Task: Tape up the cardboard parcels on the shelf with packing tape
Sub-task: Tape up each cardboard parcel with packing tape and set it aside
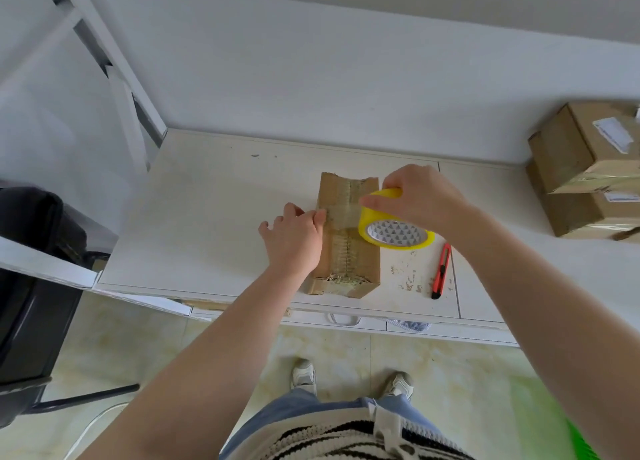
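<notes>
A narrow cardboard parcel point(360, 262) lies lengthwise on the white shelf point(207, 217), old tape along its centre seam. My right hand point(420, 200) grips a yellow roll of packing tape point(394, 232) over the parcel's right side. A clear strip of tape point(341, 213) runs from the roll leftward across the parcel's top. My left hand point(294, 238) rests against the parcel's left side, thumb and fingertips holding the strip's end down at the left edge.
An orange utility knife point(441, 271) lies on the shelf right of the parcel. Two taped cardboard boxes point(585, 168) are stacked at the far right. A black chair point(31, 286) stands left, a white frame post point(114, 78) rises at the back left.
</notes>
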The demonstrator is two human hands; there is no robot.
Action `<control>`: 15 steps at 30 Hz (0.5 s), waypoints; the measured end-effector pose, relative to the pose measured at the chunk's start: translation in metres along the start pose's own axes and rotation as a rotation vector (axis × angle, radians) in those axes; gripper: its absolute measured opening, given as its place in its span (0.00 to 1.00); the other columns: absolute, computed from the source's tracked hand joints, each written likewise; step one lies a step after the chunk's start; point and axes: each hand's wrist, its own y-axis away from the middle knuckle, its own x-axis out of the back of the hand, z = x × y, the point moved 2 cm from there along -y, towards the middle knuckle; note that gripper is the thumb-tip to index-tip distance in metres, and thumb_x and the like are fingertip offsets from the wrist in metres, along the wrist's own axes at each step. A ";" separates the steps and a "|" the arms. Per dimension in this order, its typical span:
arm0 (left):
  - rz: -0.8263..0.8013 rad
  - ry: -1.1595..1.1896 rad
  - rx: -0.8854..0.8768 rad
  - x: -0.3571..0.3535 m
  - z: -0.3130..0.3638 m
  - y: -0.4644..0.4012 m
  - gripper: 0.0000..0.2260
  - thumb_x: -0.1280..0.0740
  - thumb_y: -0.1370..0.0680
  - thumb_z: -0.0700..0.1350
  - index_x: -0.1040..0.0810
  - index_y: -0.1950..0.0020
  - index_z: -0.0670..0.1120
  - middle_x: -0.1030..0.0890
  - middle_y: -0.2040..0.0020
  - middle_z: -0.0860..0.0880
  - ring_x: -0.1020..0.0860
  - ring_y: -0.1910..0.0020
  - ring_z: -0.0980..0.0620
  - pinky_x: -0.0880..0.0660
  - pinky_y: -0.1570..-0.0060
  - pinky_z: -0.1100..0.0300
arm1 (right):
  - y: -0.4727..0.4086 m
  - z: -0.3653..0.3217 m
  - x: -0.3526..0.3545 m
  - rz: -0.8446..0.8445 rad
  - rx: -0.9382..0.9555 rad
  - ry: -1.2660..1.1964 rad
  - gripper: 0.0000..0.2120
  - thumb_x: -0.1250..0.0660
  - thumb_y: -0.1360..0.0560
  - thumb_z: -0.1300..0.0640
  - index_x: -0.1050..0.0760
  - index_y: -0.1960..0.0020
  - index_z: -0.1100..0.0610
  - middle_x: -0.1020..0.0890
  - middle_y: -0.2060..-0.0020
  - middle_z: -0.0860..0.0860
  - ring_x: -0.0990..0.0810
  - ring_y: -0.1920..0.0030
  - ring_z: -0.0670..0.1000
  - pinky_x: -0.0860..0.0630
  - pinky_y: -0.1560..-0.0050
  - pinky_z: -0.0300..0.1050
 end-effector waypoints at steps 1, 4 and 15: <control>-0.004 -0.005 0.006 0.000 0.000 0.000 0.22 0.54 0.14 0.54 0.21 0.38 0.55 0.27 0.40 0.48 0.24 0.44 0.45 0.39 0.31 0.41 | 0.000 0.005 -0.002 0.012 -0.005 0.013 0.24 0.34 0.29 0.32 0.30 0.69 0.51 0.28 0.70 0.47 0.28 0.67 0.48 0.37 0.69 0.43; 0.011 -0.036 0.013 -0.001 -0.001 0.000 0.22 0.54 0.15 0.54 0.21 0.38 0.54 0.27 0.39 0.48 0.24 0.43 0.45 0.39 0.32 0.41 | -0.003 0.019 -0.008 0.006 -0.054 0.081 0.26 0.35 0.30 0.29 0.29 0.67 0.52 0.25 0.68 0.49 0.26 0.66 0.49 0.36 0.69 0.42; -0.013 -0.054 0.027 0.002 0.002 -0.001 0.25 0.56 0.15 0.56 0.21 0.38 0.52 0.27 0.37 0.47 0.25 0.40 0.44 0.37 0.32 0.40 | -0.015 0.056 -0.048 -0.141 -0.167 -0.139 0.26 0.30 0.30 0.34 0.33 0.70 0.53 0.31 0.71 0.49 0.31 0.69 0.50 0.38 0.68 0.44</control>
